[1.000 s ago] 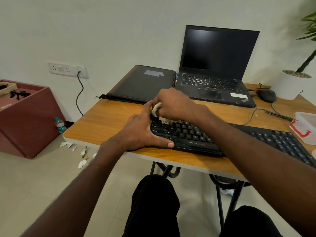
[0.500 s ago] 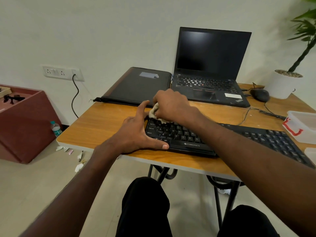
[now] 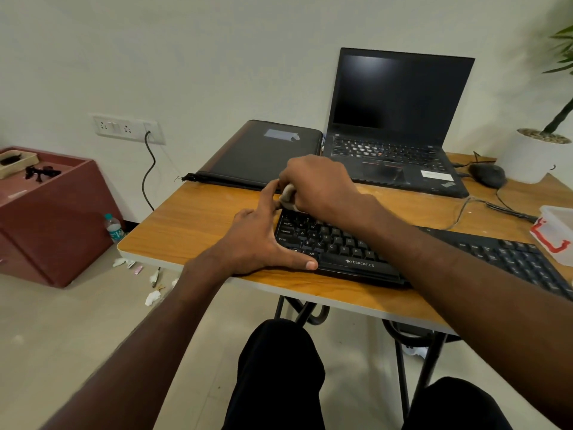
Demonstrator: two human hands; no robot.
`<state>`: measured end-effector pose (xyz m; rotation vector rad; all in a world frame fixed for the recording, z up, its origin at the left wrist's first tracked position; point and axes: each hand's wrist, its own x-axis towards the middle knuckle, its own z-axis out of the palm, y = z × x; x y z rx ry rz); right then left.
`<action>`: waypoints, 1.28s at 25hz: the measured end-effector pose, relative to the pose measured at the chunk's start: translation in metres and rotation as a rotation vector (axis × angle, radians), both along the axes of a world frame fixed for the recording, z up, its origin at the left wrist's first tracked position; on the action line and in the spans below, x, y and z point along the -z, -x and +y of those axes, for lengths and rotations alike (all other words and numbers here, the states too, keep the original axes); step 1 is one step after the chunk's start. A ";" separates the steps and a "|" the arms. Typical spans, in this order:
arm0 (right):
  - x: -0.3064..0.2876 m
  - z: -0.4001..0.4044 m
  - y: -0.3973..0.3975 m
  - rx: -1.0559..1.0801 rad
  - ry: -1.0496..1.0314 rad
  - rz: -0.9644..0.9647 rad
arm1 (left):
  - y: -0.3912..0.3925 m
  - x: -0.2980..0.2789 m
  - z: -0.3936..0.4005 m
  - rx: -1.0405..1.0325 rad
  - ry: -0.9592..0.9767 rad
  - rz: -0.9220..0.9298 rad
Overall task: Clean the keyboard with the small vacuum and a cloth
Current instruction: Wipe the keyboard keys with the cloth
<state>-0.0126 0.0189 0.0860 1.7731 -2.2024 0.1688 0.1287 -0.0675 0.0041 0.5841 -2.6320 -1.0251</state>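
two hands on keyboard point(image 3: 347, 246): right hand point(image 3: 316, 184) grips cloth point(image 3: 287, 197) at 11 o'clock corner; left hand point(image 3: 257, 240) flat, fingers spread, bracing 9 o'clock end.

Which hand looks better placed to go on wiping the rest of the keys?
The right hand, probably: it grips the cloth at the far left corner of the keyboard. The left hand lies flat, bracing the keyboard's left end, and holds nothing.

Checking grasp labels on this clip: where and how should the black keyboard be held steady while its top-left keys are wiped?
Probably at the left end of the keyboard, coming from the left. It lies flat, so the left hand brackets that corner, thumb along the front edge, index finger up the side. That leaves the keys free for the right hand and its cloth.
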 end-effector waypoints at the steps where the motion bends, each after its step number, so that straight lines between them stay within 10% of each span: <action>1: 0.006 0.000 0.000 -0.024 0.038 -0.009 | 0.000 0.000 0.000 0.005 0.004 0.002; 13: 0.004 0.005 0.018 -0.059 -0.220 -0.117 | 0.000 0.000 0.000 -0.010 0.001 -0.046; 22: 0.006 0.003 0.020 0.256 -0.033 -0.097 | 0.000 -0.001 0.000 -0.002 -0.003 -0.026; 32: -0.007 0.002 0.009 0.143 -0.044 -0.187 | -0.001 -0.001 0.001 -0.006 0.003 -0.042</action>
